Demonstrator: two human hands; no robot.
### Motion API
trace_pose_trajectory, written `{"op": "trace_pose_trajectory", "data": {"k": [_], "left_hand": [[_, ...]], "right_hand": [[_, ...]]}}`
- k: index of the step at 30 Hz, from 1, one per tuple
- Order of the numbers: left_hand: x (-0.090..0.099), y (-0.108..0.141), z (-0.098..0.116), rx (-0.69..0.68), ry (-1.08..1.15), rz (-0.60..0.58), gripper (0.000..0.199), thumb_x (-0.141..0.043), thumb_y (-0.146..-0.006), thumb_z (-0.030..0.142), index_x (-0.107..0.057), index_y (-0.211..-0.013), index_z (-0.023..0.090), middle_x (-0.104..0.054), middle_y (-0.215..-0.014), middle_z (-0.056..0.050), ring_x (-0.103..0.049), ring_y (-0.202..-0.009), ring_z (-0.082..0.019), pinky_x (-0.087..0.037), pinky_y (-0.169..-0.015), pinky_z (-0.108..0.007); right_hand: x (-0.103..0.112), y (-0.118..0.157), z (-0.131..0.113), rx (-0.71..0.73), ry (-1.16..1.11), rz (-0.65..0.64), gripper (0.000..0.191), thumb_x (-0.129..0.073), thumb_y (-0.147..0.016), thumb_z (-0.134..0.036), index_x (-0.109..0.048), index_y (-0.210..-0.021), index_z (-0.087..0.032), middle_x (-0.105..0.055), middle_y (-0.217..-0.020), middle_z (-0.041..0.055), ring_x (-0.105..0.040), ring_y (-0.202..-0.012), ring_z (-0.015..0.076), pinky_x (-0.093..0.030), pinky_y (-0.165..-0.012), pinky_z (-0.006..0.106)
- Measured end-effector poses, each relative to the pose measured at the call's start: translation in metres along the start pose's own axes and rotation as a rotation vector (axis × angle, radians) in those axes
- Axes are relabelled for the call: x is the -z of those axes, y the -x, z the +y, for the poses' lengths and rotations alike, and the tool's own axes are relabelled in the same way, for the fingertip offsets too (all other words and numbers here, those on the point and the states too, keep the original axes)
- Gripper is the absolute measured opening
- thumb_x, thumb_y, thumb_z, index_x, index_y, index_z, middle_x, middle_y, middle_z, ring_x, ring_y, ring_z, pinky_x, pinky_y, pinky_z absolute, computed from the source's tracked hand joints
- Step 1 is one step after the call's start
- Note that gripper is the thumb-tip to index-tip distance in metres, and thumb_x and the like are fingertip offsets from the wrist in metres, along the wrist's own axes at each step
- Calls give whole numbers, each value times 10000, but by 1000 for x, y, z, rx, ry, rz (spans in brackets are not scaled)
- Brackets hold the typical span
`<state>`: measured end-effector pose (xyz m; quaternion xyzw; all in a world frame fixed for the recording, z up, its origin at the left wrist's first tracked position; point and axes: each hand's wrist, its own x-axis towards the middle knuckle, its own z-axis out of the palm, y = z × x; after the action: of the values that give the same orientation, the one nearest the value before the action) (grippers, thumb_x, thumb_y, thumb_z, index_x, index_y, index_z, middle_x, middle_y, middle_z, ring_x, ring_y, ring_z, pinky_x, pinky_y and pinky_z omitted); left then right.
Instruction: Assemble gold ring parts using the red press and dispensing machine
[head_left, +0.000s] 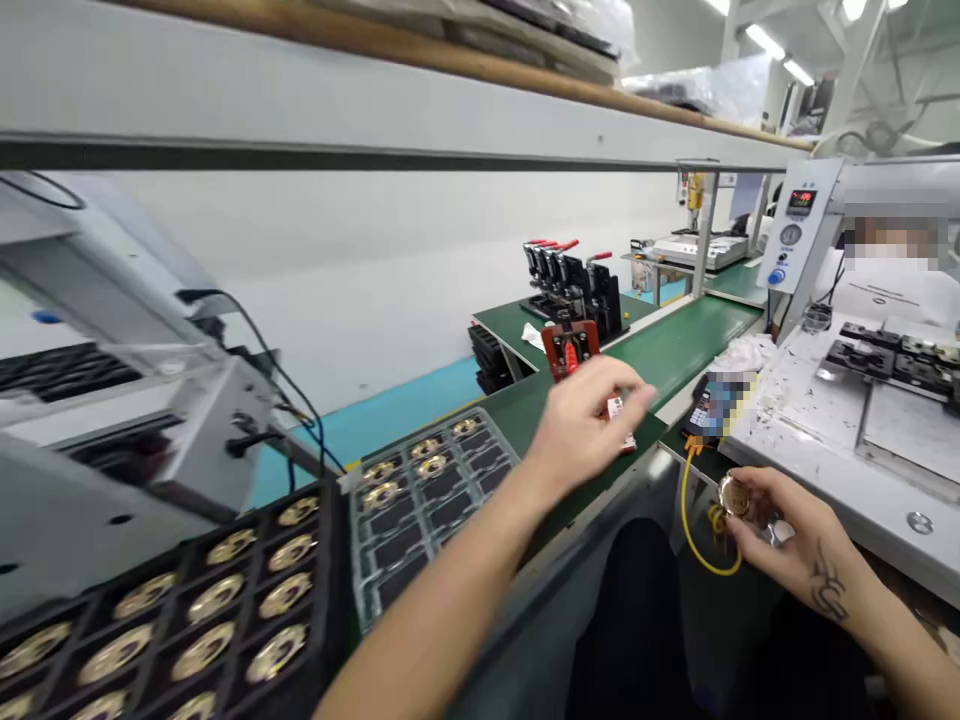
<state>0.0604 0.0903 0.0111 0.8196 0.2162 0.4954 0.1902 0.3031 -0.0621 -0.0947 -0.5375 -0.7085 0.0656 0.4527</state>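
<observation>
My left hand is raised over the green bench, in front of a red and black toggle clamp fixture. Its fingers curl together near a small red and white piece; whether they hold anything is hidden. At the lower right, my right hand grips a round gold metal part between thumb and fingers. A clear plastic tray with several gold rings lies left of my left forearm. Beside it, a black tray holds more gold rings in its compartments.
A phone lies near a yellow cord. White press machines stand at the right and left. Several black clamps with red handles stand behind. A shelf beam crosses overhead. Another person is at the right.
</observation>
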Motion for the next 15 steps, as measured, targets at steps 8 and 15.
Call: {"op": "trace_pose_trajectory", "data": {"k": [8, 15], "left_hand": [[41, -56, -49, -132, -167, -150, 588, -546, -1051, 500, -326, -561, 261, -337, -570, 38, -364, -566, -156, -415, -668, -352], [92, -129, -91, 90, -22, 167, 398, -319, -1166, 434, -569, -1064, 142, -673, -825, -30, -589, -608, -102, -516, -698, -296]], "right_hand": [[-18, -37, 0, -118, -129, 9, 330, -698, -977, -336, -640, -1282, -225, -676, -838, 25, -647, -689, 187, -578, -629, 306], [-64, -91, 10, -135, -244, -129, 318, -713, -932, -352, -668, -1196, -181, -638, -778, 3, -595, -642, 160, -514, -575, 276]]}}
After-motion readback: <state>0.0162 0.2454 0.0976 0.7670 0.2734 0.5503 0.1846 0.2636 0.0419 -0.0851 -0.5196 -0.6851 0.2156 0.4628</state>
